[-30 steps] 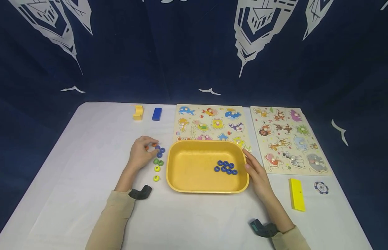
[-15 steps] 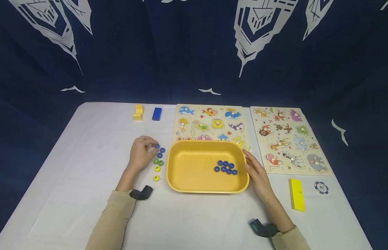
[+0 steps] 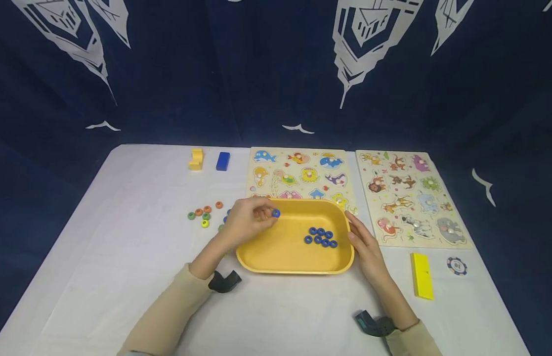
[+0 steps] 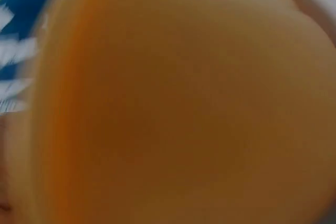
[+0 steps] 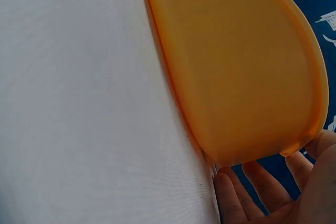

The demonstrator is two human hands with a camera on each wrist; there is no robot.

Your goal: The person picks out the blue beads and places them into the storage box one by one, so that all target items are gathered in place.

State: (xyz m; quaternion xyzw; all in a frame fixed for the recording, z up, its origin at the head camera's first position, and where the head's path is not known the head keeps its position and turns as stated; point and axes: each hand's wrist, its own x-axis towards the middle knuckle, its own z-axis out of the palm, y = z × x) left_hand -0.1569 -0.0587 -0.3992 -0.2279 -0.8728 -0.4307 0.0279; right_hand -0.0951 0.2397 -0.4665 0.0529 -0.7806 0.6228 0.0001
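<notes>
My left hand (image 3: 249,221) is over the left part of a yellow tray (image 3: 276,267), pinching a small blue ring-shaped bead (image 3: 276,213) between thumb and fingertips. Several more blue beads (image 3: 318,240) lie together on the tray floor, towards its right end. My right hand (image 3: 366,247) holds the tray's right end, fingers against the outer wall near the rim; the right wrist view shows these fingers (image 5: 268,187) at the tray's edge. A blurred close-up of the tray (image 4: 184,103) fills the left wrist view, which hides the pinched bead.
Left of the tray lie orange beads (image 3: 207,209), green beads (image 3: 191,216) and a yellow bead (image 3: 204,224); my left hand partly covers others. Behind stand a blue block (image 3: 223,161), a yellow block (image 3: 196,159) and puzzle boards (image 3: 298,168). A yellow bar (image 3: 421,277) and poker chip (image 3: 456,266) lie right.
My left hand has picked up a blue bead from the table and carried it right, over the tray. Beads it had covered now show. The right hand stays at the tray.
</notes>
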